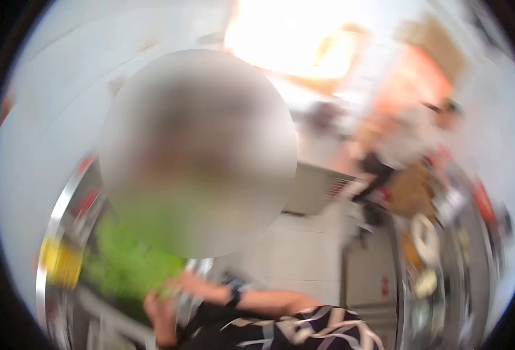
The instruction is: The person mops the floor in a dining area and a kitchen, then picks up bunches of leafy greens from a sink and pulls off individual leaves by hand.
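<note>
Blur softens the whole head view. At the lower left, my left hand [161,312] is raised with its fingers curled closed. My right hand [194,284] reaches in from the right, a dark band [234,296] round its wrist, and its fingers close near those of the left. A small greenish bit seems to be between them, too smeared to name. Both hands are at the lower edge of a bright green, leafy-looking heap [132,265].
A yellow container [62,263] stands left of the green heap. Pale floor tiles [295,259] lie ahead. On the right are a cabinet [371,268] and a counter with a white round item [425,236]. A person [403,140] is farther back. A blurred disc hides the upper left centre.
</note>
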Demonstrator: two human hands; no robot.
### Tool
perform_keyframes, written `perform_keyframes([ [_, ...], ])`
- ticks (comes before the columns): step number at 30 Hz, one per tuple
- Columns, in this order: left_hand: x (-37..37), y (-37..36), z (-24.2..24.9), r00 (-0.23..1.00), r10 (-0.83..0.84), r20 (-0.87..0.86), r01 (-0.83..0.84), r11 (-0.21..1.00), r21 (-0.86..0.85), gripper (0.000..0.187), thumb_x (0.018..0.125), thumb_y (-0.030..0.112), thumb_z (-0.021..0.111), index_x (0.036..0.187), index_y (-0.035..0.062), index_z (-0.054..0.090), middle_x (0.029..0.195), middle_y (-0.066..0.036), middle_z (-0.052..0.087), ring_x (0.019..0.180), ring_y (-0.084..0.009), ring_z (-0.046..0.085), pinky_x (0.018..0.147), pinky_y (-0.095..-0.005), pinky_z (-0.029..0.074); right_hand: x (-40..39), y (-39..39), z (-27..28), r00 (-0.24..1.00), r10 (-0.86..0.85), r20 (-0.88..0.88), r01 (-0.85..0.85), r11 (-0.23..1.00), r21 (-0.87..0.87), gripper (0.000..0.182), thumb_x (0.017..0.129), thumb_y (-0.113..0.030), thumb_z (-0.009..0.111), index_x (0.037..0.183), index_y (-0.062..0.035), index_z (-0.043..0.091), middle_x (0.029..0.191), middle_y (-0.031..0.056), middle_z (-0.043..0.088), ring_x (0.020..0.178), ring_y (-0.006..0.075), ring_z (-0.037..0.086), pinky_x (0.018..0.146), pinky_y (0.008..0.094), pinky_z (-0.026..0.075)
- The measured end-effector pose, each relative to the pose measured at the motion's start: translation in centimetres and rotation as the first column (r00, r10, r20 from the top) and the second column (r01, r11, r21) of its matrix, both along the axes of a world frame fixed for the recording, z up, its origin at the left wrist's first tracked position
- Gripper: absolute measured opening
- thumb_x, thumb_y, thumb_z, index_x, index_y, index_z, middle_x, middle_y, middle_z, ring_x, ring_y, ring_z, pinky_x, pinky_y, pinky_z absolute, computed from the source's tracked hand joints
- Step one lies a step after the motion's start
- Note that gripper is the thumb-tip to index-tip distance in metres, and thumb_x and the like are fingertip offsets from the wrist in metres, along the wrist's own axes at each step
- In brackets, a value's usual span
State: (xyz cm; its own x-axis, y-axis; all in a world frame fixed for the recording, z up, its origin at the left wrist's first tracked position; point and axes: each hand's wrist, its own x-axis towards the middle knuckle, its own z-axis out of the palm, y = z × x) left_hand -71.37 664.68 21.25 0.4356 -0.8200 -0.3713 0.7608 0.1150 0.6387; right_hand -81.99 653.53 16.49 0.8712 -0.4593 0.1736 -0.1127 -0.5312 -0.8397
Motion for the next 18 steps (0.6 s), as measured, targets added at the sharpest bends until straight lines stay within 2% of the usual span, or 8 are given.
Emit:
perform_keyframes([
  [2, 0.6, -1.7, -1.9, 0.989, -0.123, 0.077, 0.131, 0.984, -0.118, 0.044, 0.079, 0.023, 0.043, 0.113, -0.0052, 0.044, 0.112, -0.017, 0.05, 0.102, -0.029, 0.05, 0.088, -0.0413, 0.042, 2.2, 1.0, 2.5, 0.88, -0.425, 0.209, 0.223, 0.761, 0.609, 0.043, 0.085, -0.027, 0.055, 0.117, -0.0007, 0.044, 0.105, 0.0102, 0.052, 0.094, 0.0186, 0.046, 0.084, 0.0323, 0.038],
  [5, 2.9, -1.3, -2.1, 0.995, 0.042, -0.09, -0.051, 0.993, -0.102, 0.019, 0.084, 0.012, 0.046, 0.094, -0.0028, 0.053, 0.088, -0.01, 0.056, 0.081, -0.0233, 0.051, 0.077, -0.0361, 0.042, 1.2, 1.0, 3.9, 0.867, -0.414, 0.279, 0.155, 0.755, 0.637, 0.037, 0.087, -0.026, 0.051, 0.113, 0.0002, 0.046, 0.102, 0.008, 0.054, 0.092, 0.0159, 0.047, 0.08, 0.0292, 0.039],
  [7, 2.1, -2.3, -0.9, 0.971, 0.069, -0.23, -0.109, 0.981, -0.163, 0.017, 0.085, 0.011, 0.046, 0.09, -0.0041, 0.052, 0.086, -0.01, 0.055, 0.079, -0.0252, 0.05, 0.077, -0.0365, 0.042, 0.1, -0.6, 3.7, 0.839, -0.473, 0.268, 0.065, 0.576, 0.815, 0.035, 0.089, -0.025, 0.048, 0.111, 0.0018, 0.045, 0.1, 0.0071, 0.054, 0.092, 0.0127, 0.046, 0.077, 0.0266, 0.04],
  [10, 2.4, -2.5, -3.3, 0.999, 0.007, 0.039, -0.006, 1.0, -0.028, 0.019, 0.086, 0.012, 0.046, 0.091, -0.0044, 0.053, 0.09, -0.011, 0.055, 0.077, -0.0249, 0.049, 0.076, -0.0361, 0.043, 0.0, -1.6, 4.8, 0.926, -0.334, 0.173, 0.168, 0.78, 0.603, 0.033, 0.09, -0.024, 0.045, 0.11, 0.0028, 0.045, 0.099, 0.0058, 0.053, 0.091, 0.0109, 0.045, 0.075, 0.0254, 0.04],
  [11, 1.3, -2.1, -3.6, 0.749, -0.113, 0.653, 0.025, 0.99, 0.142, 0.02, 0.086, 0.011, 0.048, 0.097, -0.0058, 0.052, 0.094, -0.013, 0.054, 0.075, -0.0236, 0.049, 0.075, -0.0362, 0.044, 0.6, -2.2, 4.5, 0.978, -0.192, 0.076, 0.1, 0.762, 0.64, 0.036, 0.09, -0.024, 0.045, 0.113, 0.0032, 0.042, 0.104, 0.0107, 0.052, 0.094, 0.0179, 0.049, 0.078, 0.0289, 0.04],
  [12, 0.4, -2.3, -3.2, 0.746, -0.118, 0.655, 0.03, 0.989, 0.143, 0.02, 0.086, 0.011, 0.048, 0.097, -0.0058, 0.052, 0.094, -0.013, 0.054, 0.075, -0.0236, 0.049, 0.075, -0.0362, 0.044, 1.4, -2.5, 3.0, 0.977, -0.197, 0.079, 0.102, 0.761, 0.641, 0.036, 0.09, -0.024, 0.045, 0.113, 0.0032, 0.042, 0.104, 0.0107, 0.052, 0.094, 0.0179, 0.049, 0.078, 0.0289, 0.04],
  [14, -0.6, -3.0, -2.8, 0.699, -0.32, 0.64, 0.019, 0.902, 0.431, 0.029, 0.084, 0.01, 0.053, 0.108, -0.0051, 0.048, 0.098, -0.014, 0.054, 0.077, -0.022, 0.051, 0.074, -0.0353, 0.046, 2.5, -2.0, 0.9, 0.957, -0.255, 0.14, 0.21, 0.938, 0.276, 0.041, 0.085, -0.017, 0.05, 0.118, 0.0029, 0.037, 0.11, 0.0184, 0.048, 0.101, 0.0288, 0.048, 0.083, 0.0331, 0.039],
  [18, -1.2, -2.9, -2.4, 0.804, -0.219, 0.553, 0.032, 0.945, 0.327, 0.032, 0.083, 0.013, 0.055, 0.11, -0.0026, 0.049, 0.099, -0.014, 0.055, 0.079, -0.0222, 0.052, 0.076, -0.0346, 0.046, 1.2, -1.8, 2.5, 0.948, -0.263, 0.176, 0.239, 0.96, 0.147, 0.053, 0.076, -0.01, 0.055, 0.122, 0.0038, 0.031, 0.115, 0.0245, 0.043, 0.106, 0.0362, 0.044, 0.089, 0.0357, 0.036],
])
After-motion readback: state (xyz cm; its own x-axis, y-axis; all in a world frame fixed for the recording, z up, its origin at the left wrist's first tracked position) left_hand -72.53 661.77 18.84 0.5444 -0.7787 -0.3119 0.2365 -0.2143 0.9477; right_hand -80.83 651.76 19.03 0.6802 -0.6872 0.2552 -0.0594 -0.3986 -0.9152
